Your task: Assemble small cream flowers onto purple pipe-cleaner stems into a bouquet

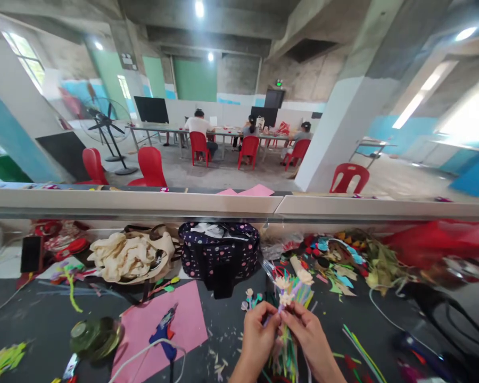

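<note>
My left hand (258, 336) and my right hand (310, 335) meet at the front right of the dark table. Both have their fingers pinched on a small craft flower (285, 299) with cream petals and a lilac stem. Fingertips hide part of the stem. More cream flower heads (304, 276) stand just behind it. Below and between the hands, a bundle of coloured pipe-cleaner-like strips (284, 354) shows in green, white and pink. Small pale flower pieces (249, 293) lie beside my left hand.
Left of my hands, a blue glue gun (165, 336) with a white cord lies on pink paper (191, 314), near a green glass jar (96, 338). Behind are a patterned bag (219, 250), a cream cloth bag (131, 252) and scraps (343, 276). Several people sit at a far table.
</note>
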Available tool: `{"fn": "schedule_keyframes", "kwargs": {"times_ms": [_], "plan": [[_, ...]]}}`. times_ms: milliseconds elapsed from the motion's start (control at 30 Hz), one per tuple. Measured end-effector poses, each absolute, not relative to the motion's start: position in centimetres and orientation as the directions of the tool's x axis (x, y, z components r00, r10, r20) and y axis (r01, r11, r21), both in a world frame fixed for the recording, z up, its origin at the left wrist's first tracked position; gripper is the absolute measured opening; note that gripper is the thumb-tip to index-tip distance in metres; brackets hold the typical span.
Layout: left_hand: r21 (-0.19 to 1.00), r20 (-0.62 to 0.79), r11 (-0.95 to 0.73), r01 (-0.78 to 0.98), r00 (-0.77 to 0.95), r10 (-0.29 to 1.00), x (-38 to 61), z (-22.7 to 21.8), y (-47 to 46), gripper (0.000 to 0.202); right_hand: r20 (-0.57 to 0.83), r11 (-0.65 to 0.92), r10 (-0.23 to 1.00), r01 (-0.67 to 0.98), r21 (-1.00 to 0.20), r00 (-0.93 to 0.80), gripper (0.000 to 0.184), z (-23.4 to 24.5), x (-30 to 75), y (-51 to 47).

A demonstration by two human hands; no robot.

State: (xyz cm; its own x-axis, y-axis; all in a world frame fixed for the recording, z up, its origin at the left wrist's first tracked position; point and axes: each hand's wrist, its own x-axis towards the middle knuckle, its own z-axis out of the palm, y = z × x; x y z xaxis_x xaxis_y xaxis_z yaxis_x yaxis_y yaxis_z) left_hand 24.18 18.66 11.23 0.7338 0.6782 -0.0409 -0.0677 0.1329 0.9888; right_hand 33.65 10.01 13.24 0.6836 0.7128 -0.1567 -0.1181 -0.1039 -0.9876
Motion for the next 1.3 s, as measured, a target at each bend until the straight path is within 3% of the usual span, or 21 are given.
{"fn": "schedule_keyframes", "kwargs": {"times_ms": [300, 733, 867, 1033, 1300], "plan": [[0.983, -0.081, 0.169, -0.074, 0.654, 0.752, 25.6, 3.0, 16.1, 0.025, -0.091, -0.087, 0.778, -0.038, -0.996, 0.621, 0.032, 6.4, 35.6, 8.5], [0.963, 0.136, 0.064, -0.262, 0.675, 0.725, 22.8, 2.5, 9.4, 0.023, 0.186, 0.088, 0.698, 0.175, -0.981, 0.692, 0.024, 3.5, 32.5, 1.2], [0.942, 0.178, 0.073, -0.327, 0.674, 0.717, 20.1, 1.8, 6.4, 0.027, 0.189, 0.138, 0.672, 0.13, -0.982, 0.716, 0.027, 2.8, 29.5, -1.3], [0.925, 0.154, 0.113, -0.364, 0.629, 0.762, 16.4, 1.7, 3.5, 0.032, 0.194, 0.199, 0.752, 0.064, -0.978, 0.63, 0.026, 3.6, 25.4, -3.7], [0.872, 0.104, 0.263, -0.414, 0.68, 0.726, 11.2, 3.1, 0.7, 0.028, 0.187, 0.268, 0.829, -0.081, -0.96, 0.526, 0.025, 4.6, 21.6, -6.6]]}}
